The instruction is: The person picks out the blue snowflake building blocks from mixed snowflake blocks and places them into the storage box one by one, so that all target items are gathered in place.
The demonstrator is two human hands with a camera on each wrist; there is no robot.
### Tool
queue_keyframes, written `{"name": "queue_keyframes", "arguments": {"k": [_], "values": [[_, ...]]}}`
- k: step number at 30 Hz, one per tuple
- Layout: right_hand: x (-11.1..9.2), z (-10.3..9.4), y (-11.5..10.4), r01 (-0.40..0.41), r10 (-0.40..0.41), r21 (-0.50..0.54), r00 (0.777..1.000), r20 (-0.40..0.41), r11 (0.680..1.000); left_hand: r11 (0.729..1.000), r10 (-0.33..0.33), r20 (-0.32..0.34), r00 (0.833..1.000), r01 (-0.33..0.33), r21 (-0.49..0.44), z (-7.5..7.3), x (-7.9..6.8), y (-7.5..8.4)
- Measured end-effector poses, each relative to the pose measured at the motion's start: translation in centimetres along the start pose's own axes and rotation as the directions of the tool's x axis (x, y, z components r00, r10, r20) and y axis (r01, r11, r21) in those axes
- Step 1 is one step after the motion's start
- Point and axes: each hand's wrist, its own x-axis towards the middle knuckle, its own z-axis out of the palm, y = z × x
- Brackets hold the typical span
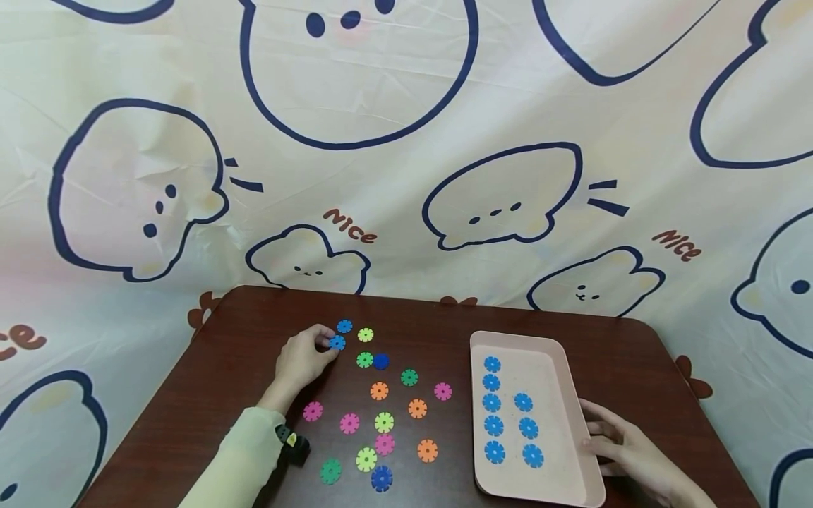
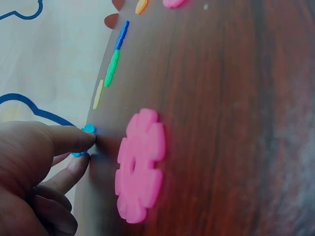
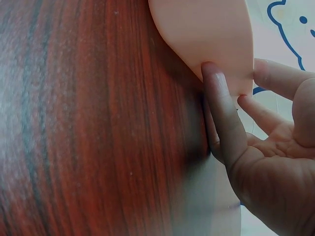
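Observation:
My left hand (image 1: 303, 360) pinches a light blue snowflake disc (image 1: 337, 343) between thumb and fingers near the table's far left. Right behind it lies another light blue disc (image 1: 344, 326). In the left wrist view, the fingers hide most of the pinched disc (image 2: 88, 128), and a pink disc (image 2: 140, 167) shows large beside the hand. On the right, the fairly straight fingers of my right hand (image 1: 625, 444) touch the outer side of a pale pink tray (image 1: 565, 409). Several light blue discs (image 1: 494, 425) lie in the tray in two columns. In the right wrist view, the thumb rests against the tray's outer wall (image 3: 206, 29).
Scattered over the brown table (image 1: 222, 395) between the hands are pink (image 1: 349, 423), orange (image 1: 417, 408), yellow-green (image 1: 384, 422), green (image 1: 330, 470) and dark blue discs (image 1: 382, 478). A cloth (image 1: 394, 176) with cartoon outlines hangs behind the table's far edge.

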Motion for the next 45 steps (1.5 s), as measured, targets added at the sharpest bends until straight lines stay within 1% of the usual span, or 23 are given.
{"name": "queue_keyframes", "arguments": {"k": [8, 13, 18, 25, 32, 38, 41, 45], "values": [[0.0, 0.1, 0.0, -0.009, 0.009, 0.006, 1.000, -0.014, 1.000, 0.998, 0.033, 0.004, 0.999, -0.033, -0.052, 0.0, -0.3, 0.0], [0.1, 0.0, 0.0, -0.008, 0.008, 0.002, 1.000, -0.011, 1.000, 0.996, 0.054, 0.007, 0.999, -0.053, -0.067, 0.1, -0.3, 0.1], [0.2, -0.1, 0.1, -0.006, 0.006, 0.002, 1.000, -0.004, 1.000, 0.993, 0.063, 0.013, 0.998, -0.061, -0.102, 0.1, -0.4, 1.1], [0.2, 0.0, 0.1, -0.009, 0.009, 0.001, 1.000, -0.011, 1.000, 0.982, 0.085, 0.043, 0.995, -0.076, -0.175, -0.1, -0.6, 3.5], [0.1, 0.0, 0.0, -0.001, 0.001, 0.010, 1.000, 0.001, 1.000, 0.955, 0.139, 0.075, 0.987, -0.114, -0.273, 0.6, -0.5, 6.5], [0.1, 0.0, 0.0, 0.000, 0.000, 0.002, 1.000, 0.000, 1.000, 0.929, 0.213, 0.100, 0.972, -0.170, -0.328, 2.0, -0.5, 9.4], [0.1, 0.0, 0.0, -0.005, 0.005, -0.002, 1.000, -0.005, 1.000, 0.918, 0.250, 0.117, 0.961, -0.198, -0.343, 3.0, -0.5, 10.9], [0.1, 0.0, 0.1, -0.009, 0.008, -0.003, 1.000, -0.010, 1.000, 0.900, 0.307, 0.136, 0.942, -0.241, -0.363, 4.3, -0.7, 13.1]]}}
